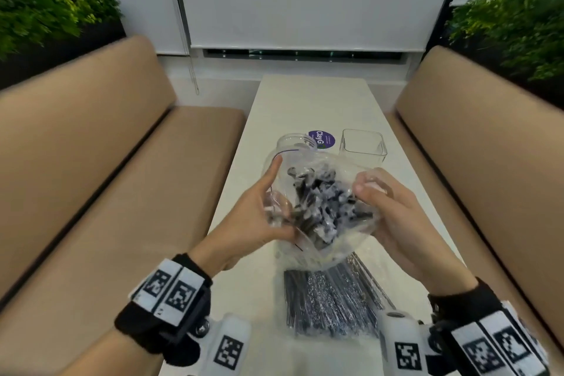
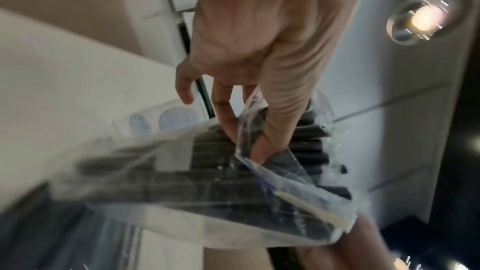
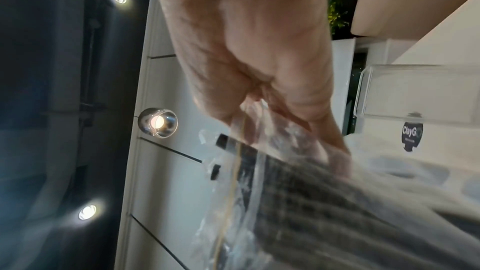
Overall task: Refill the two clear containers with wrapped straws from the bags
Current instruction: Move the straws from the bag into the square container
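I hold a clear plastic bag (image 1: 323,217) of black wrapped straws (image 1: 320,201) up over the white table (image 1: 311,101), its mouth facing me. My left hand (image 1: 259,210) pinches the bag's left edge, with the index finger stretched out. My right hand (image 1: 384,207) pinches the right edge (image 3: 249,130). In the left wrist view the bag (image 2: 207,182) is blurred and fingers (image 2: 262,151) curl into its opening. Behind the bag stand a round clear jar (image 1: 294,143) and a square clear container (image 1: 363,145), both without straws. A second bag of straws (image 1: 332,299) lies flat under my hands.
A purple round sticker (image 1: 322,140) sits on the table between the two containers. Tan padded benches (image 1: 106,177) run along both sides of the narrow table. Green plants (image 1: 52,9) stand behind the bench backs. A window blind (image 1: 305,0) hangs at the far end.
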Motion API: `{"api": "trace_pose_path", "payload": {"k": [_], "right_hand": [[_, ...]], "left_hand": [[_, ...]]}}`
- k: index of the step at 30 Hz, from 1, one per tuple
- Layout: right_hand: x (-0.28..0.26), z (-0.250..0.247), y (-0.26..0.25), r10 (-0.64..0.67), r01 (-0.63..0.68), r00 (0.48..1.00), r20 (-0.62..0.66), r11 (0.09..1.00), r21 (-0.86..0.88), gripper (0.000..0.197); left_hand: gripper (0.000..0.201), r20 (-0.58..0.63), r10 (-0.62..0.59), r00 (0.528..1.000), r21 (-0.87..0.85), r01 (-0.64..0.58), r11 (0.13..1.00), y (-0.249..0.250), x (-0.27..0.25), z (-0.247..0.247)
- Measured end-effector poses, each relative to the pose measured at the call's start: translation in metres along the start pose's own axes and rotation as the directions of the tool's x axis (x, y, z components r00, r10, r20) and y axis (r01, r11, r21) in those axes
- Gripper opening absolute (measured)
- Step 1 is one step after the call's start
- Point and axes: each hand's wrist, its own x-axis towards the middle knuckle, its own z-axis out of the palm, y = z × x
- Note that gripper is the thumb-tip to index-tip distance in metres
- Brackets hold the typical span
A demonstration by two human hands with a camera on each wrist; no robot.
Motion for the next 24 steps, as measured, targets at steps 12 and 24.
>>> {"api": "trace_pose_path", "payload": {"k": [12,24], "right_hand": [[0.029,-0.017,0.031,0.149,-0.112,0.973,-0.177,0.973,0.203,0.017],[0.051,-0.035,0.057,0.134,-0.088,0.983,0.125,0.944,-0.318,0.078]], "left_hand": [[0.105,0.198,0.133,0.971,0.092,-0.153,0.984,-0.016,0.029,0.026],[0.137,-0.264,0.049,0.963,-0.167,-0.095,0.981,-0.070,0.073,0.057]]}}
